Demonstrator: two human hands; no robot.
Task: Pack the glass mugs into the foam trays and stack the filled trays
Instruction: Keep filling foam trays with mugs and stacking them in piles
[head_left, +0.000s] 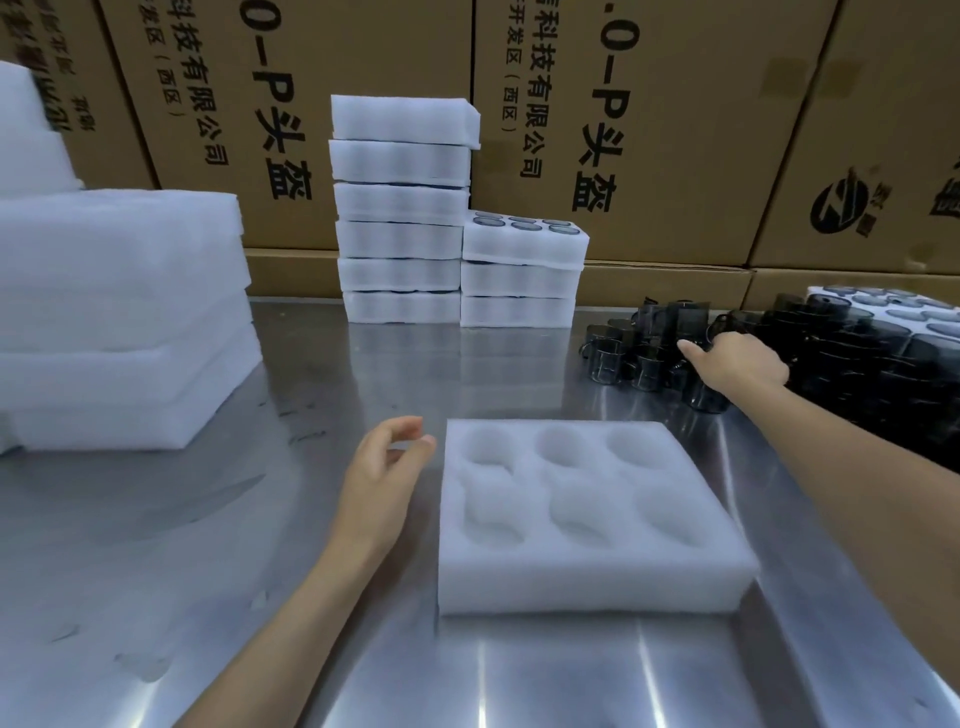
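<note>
Behind, cartons (675, 130) marked "头盔"

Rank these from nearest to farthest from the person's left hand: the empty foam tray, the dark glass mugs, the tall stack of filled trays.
1. Empty foam tray, just right of the left hand.
2. Tall stack of filled trays, straight ahead at the back.
3. Dark glass mugs, far right, under the right hand.

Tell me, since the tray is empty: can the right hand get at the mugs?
Probably yes. The right hand is already over the near mugs, thumb out; nothing stands between. Whether it grips one cannot be told.
</note>
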